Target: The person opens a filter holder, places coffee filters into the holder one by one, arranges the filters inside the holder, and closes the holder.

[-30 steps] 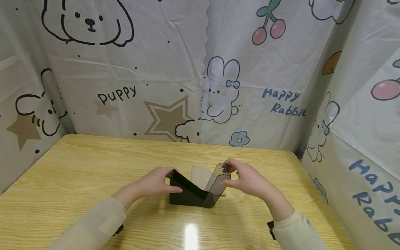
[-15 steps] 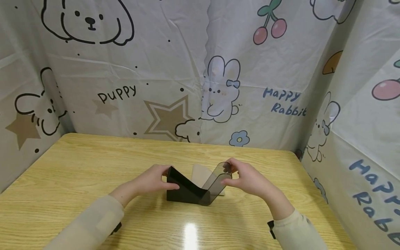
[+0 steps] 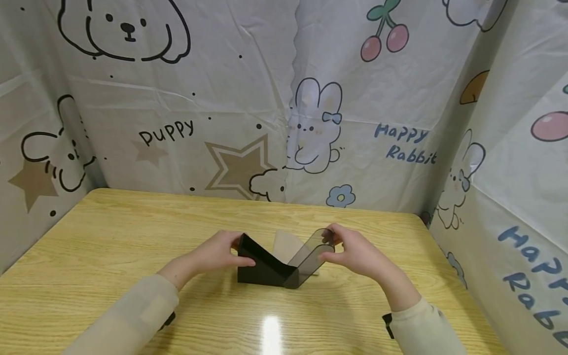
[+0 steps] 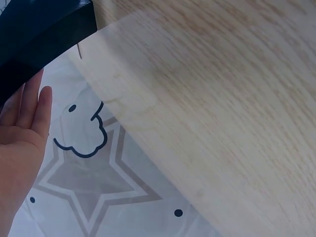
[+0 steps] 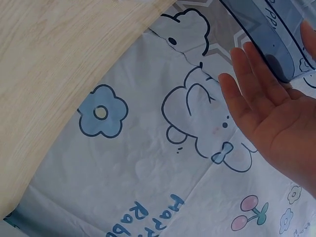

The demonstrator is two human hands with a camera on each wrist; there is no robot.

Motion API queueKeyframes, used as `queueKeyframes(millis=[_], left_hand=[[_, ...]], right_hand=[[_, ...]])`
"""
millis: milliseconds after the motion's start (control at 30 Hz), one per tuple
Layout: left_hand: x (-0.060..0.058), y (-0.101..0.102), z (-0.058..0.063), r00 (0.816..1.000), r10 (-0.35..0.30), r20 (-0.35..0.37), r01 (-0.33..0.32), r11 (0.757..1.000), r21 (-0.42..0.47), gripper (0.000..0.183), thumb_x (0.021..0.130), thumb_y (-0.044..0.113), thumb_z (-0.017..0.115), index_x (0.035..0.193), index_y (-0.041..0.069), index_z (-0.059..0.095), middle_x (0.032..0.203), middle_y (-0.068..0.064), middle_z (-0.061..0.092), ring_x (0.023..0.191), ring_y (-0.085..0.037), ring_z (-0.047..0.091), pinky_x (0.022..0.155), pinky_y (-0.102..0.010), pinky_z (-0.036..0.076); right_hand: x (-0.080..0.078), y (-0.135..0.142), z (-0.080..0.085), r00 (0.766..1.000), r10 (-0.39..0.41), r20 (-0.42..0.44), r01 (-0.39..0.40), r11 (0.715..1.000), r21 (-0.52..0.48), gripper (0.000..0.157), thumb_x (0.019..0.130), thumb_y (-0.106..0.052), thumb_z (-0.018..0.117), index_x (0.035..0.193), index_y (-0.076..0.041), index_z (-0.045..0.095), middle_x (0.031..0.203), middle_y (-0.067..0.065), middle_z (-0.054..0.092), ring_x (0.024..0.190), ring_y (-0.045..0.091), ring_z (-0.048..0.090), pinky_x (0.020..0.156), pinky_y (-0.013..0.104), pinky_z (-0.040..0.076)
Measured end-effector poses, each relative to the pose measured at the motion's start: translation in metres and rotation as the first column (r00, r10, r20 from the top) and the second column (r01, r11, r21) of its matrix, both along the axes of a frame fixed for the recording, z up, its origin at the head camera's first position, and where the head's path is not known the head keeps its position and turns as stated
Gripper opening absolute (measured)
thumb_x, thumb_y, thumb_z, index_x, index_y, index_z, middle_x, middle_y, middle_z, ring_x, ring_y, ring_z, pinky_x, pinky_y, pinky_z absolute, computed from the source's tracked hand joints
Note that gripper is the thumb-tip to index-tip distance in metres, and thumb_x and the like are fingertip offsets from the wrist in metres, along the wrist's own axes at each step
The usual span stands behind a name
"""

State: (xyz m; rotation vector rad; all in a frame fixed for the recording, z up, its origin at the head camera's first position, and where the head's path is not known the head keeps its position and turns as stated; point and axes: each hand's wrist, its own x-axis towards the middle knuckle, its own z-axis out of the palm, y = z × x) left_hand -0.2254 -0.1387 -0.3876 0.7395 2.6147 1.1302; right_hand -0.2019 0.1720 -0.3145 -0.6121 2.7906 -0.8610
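A black, slope-sided box (image 3: 262, 268) with a smoky see-through lid (image 3: 316, 255) is near the middle of the wooden table. The lid stands open, slanting up to the right from the box's low end. My left hand (image 3: 215, 255) grips the tall left end, thumb on the near side and fingers behind. With my right hand (image 3: 359, 252) I pinch the lid's rounded free end between thumb and fingers. Behind the box a flat beige piece (image 3: 284, 245), perhaps paper, is partly hidden. The left wrist view shows fingers beneath the dark box (image 4: 44, 32).
The wooden table (image 3: 146, 222) reaches back to a white printed cloth (image 3: 222, 93) hanging along the rear and both sides. Dark straps (image 3: 388, 325) show at both sleeve cuffs.
The box has shifted slightly left and away from me. My right hand has moved a little to the right with the lid end, and the lid looks somewhat wider open.
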Motion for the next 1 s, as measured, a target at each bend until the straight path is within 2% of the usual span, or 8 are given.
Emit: queueKeyframes(millis=[400,600,1000], left_hand=[[-0.003,0.0,0.001,1.0,-0.021,-0.006,0.021,1.0,0.001,0.031,0.079,0.036,0.074,0.098,0.016,0.061,0.093,0.006,0.066,0.092,-0.012,0.062,0.088,-0.041,0.05],[-0.002,0.0,0.001,1.0,-0.028,-0.006,0.028,1.0,0.011,0.031,0.079,0.036,0.074,0.098,0.016,0.061,0.094,0.005,0.066,0.094,-0.015,0.062,0.09,-0.045,0.049],[-0.001,0.001,0.001,1.0,-0.024,-0.002,0.024,1.0,0.007,0.031,0.08,0.035,0.074,0.1,0.015,0.061,0.096,0.004,0.066,0.097,-0.017,0.063,0.09,-0.043,0.049]], right_hand=[[0.0,0.01,-0.003,1.0,0.023,-0.005,-0.023,1.0,-0.011,0.038,0.084,-0.028,0.07,0.109,-0.004,0.054,0.101,0.006,0.061,0.094,0.019,0.059,0.082,0.038,0.048],[0.002,0.018,-0.007,1.0,-0.016,0.014,0.016,1.0,0.011,0.039,0.084,-0.028,0.071,0.109,-0.003,0.054,0.094,0.005,0.062,0.087,0.015,0.057,0.074,0.033,0.048],[0.006,0.033,-0.015,0.995,-0.069,0.072,0.067,0.997,0.032,0.04,0.084,-0.026,0.071,0.108,0.0,0.051,0.088,0.003,0.059,0.08,0.013,0.054,0.069,0.03,0.045]])
